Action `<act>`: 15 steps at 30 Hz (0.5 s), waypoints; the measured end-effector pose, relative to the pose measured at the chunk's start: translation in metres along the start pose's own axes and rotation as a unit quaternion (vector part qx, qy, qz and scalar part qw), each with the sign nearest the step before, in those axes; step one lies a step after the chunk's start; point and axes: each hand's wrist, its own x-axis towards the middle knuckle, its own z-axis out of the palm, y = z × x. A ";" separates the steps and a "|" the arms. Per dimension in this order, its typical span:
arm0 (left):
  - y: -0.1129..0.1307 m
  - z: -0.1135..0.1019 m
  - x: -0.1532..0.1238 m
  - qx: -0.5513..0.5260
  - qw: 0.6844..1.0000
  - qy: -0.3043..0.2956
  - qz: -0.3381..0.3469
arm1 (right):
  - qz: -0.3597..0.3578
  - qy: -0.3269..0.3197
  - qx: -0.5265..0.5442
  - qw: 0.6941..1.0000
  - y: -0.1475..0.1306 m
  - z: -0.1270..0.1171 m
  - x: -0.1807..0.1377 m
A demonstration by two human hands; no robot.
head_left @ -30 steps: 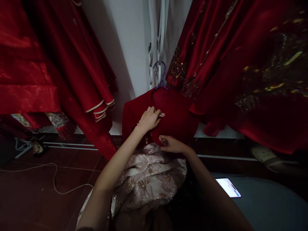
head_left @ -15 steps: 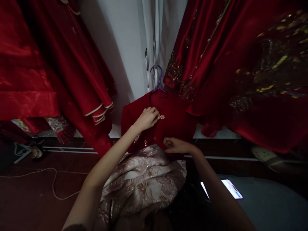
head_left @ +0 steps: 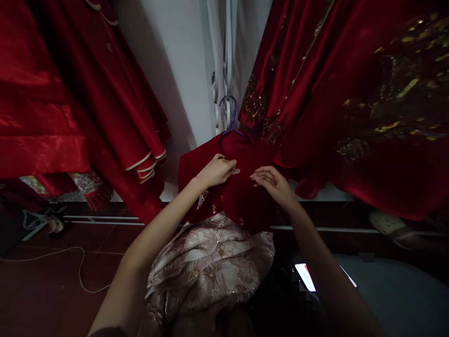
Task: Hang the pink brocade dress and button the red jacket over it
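While the jacket [head_left: 242, 192], matte, dark red and round-necked, hangs from a thin purple hanger [head_left: 233, 119] before pale curved bars [head_left: 229, 56], both hands are at its front. The left hand [head_left: 219, 171] lies on the cloth with its fingers bent inward, touching it beside a small beaded clasp [head_left: 237, 171]; the tips are hidden, so whether they pinch anything I cannot tell. The right hand [head_left: 275, 185] is near the clasp on the other side, fingers loosely extended and slightly apart, with nothing visible in them; contact with the jacket is unclear. Below the hem bunches a pale pink brocade [head_left: 217, 255], stiffly folded, its flowers traced in glinting thread. Smooth, shiny red gowns hang on either side, the left ones [head_left: 119, 107] edged with cream piping, the right ones [head_left: 308, 107] crusted with gold sequins. A lit phone [head_left: 306, 277] lies partly behind the right forearm
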 end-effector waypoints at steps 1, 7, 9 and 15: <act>0.000 0.001 0.000 0.011 1.000 0.002 0.003 | -0.018 0.025 0.003 1.000 -0.003 0.002 0.005; -0.003 0.010 0.002 0.025 0.999 0.015 0.025 | -0.085 0.022 0.040 0.995 -0.041 0.037 0.038; -0.004 0.014 0.001 0.004 1.000 0.014 0.021 | -0.069 -0.015 0.057 0.996 -0.053 0.052 0.045; -0.012 0.023 -0.005 -0.084 0.996 0.017 -0.004 | -0.002 0.035 0.078 0.996 -0.055 0.078 0.063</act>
